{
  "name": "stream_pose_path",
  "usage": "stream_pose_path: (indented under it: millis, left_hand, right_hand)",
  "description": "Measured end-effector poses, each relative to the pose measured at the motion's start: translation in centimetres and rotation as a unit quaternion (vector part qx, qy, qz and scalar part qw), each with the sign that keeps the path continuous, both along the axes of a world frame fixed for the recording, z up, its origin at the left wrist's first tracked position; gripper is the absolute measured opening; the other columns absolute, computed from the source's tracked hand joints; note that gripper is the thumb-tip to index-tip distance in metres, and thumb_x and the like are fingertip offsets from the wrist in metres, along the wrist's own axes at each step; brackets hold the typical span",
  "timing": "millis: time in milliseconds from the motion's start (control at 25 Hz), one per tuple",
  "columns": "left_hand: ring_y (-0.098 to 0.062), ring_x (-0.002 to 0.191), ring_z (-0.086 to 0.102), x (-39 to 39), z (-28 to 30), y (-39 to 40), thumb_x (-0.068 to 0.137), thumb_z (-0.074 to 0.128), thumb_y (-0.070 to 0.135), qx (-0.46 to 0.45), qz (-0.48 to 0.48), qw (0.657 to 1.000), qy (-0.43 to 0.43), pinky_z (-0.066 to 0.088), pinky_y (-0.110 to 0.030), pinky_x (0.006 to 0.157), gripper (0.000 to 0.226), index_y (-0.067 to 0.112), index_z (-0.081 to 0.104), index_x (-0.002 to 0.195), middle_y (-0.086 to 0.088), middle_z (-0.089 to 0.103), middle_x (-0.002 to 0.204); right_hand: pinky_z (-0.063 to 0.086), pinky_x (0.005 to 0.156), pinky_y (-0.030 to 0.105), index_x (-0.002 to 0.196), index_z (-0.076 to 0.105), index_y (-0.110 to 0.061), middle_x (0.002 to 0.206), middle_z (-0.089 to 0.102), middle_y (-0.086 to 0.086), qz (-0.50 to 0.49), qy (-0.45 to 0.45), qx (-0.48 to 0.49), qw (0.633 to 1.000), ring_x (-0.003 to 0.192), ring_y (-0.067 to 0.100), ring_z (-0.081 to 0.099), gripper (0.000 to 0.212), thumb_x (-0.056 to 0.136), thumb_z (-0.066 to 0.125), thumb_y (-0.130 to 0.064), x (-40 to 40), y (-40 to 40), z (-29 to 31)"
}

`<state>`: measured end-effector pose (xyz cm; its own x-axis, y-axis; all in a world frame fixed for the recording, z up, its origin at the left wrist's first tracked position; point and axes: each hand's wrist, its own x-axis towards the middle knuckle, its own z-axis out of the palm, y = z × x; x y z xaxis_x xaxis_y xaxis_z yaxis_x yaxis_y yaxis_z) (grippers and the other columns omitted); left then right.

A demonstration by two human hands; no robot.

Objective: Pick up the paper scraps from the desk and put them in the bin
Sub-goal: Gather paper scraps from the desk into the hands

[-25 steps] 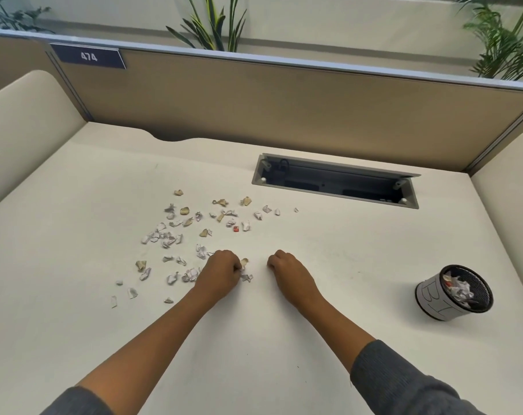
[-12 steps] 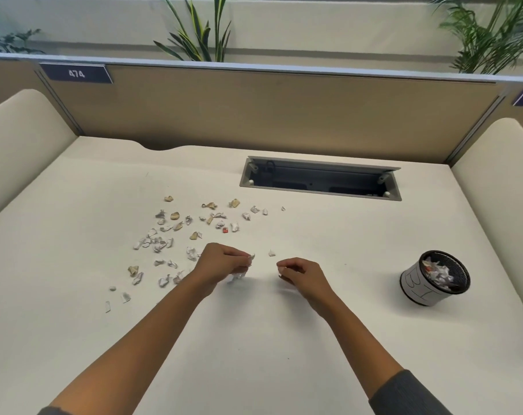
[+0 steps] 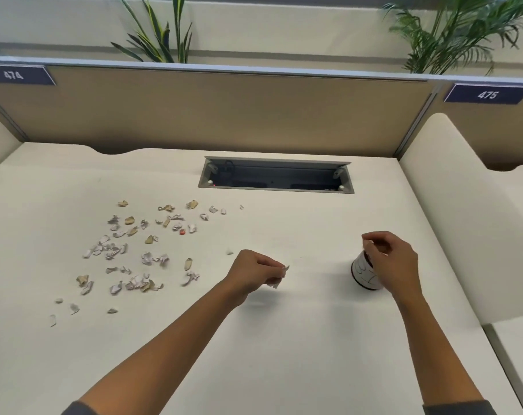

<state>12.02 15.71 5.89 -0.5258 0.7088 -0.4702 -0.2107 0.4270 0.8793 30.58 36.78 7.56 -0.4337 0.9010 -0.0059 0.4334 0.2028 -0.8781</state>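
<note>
Several white and tan paper scraps (image 3: 140,250) lie scattered over the left half of the cream desk (image 3: 284,339). One stray scrap (image 3: 229,251) lies apart, nearer the middle. My left hand (image 3: 254,272) is raised over the desk's middle, closed on white scraps (image 3: 281,275) that stick out of its fingers. My right hand (image 3: 392,262) hovers directly over the small white bin (image 3: 362,275), pinching a tiny scrap (image 3: 366,243) at its fingertips. The hand hides most of the bin's mouth.
A recessed cable tray (image 3: 276,176) is open in the desk behind the hands. A tan partition (image 3: 224,115) closes the back, with cream side panels (image 3: 451,211) at right. Plants (image 3: 161,34) stand beyond the partition.
Both hands lifted off the desk holding scraps. My right hand travelled right until it was over the bin; my left hand moved right toward the middle. The view panned right.
</note>
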Motion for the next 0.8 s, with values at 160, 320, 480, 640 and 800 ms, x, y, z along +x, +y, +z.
stream_pose_path:
  millis: [160,320,480,640,800]
  left_hand:
    - [-0.025,0.061,0.051,3.3,-0.1,3.5,0.073,0.074,0.002,0.01,-0.023,1.0,-0.016,0.051,-0.028,0.071,0.009,-0.004,0.076,0.079,-0.021,0.064,0.067]
    - [-0.023,0.06,0.051,5.6,1.0,7.8,0.073,0.075,0.001,0.013,-0.038,0.999,-0.016,0.049,-0.026,0.067,0.011,-0.005,0.075,0.081,-0.019,0.065,0.066]
    - [-0.018,0.055,0.054,7.3,2.1,12.6,0.073,0.078,0.007,0.013,-0.05,0.999,0.0,0.045,-0.025,0.063,0.012,-0.002,0.076,0.082,-0.014,0.066,0.063]
    - [-0.017,0.063,0.067,9.0,2.6,17.0,0.073,0.077,0.002,-0.004,-0.046,0.999,0.013,0.057,-0.023,0.066,0.008,0.004,0.077,0.082,-0.013,0.071,0.075]
    - [-0.027,0.082,0.074,9.9,2.7,19.6,0.078,0.075,0.004,-0.028,-0.056,0.997,0.034,0.061,-0.033,0.082,0.006,0.004,0.077,0.084,-0.017,0.075,0.089]
  right_hand:
    - [0.051,0.068,0.023,0.088,0.07,-0.023,0.085,0.073,-0.004,-0.008,-0.069,0.054,0.996,0.084,0.013,0.07,0.013,0.087,0.068,-0.01,2.7,2.7,-0.6]
    - [0.054,0.069,0.03,0.078,0.067,-0.024,0.083,0.073,-0.001,0.027,-0.15,0.078,0.985,0.079,0.018,0.07,0.02,0.078,0.076,-0.006,2.8,3.6,-1.5]
    - [0.047,0.065,0.017,0.085,0.079,-0.018,0.079,0.07,-0.003,0.081,-0.19,0.074,0.976,0.071,0.01,0.065,0.007,0.081,0.079,-0.013,2.5,4.7,-1.5]
    - [0.043,0.058,0.0,0.085,0.076,-0.021,0.08,0.072,-0.015,0.036,-0.077,0.036,0.996,0.073,-0.009,0.066,0.014,0.085,0.071,-0.009,4.1,6.1,-0.7]
    - [0.042,0.063,-0.001,0.088,0.074,-0.025,0.088,0.071,-0.021,0.007,-0.046,0.036,0.998,0.084,-0.007,0.066,0.018,0.089,0.065,-0.01,5.6,7.0,-0.2]
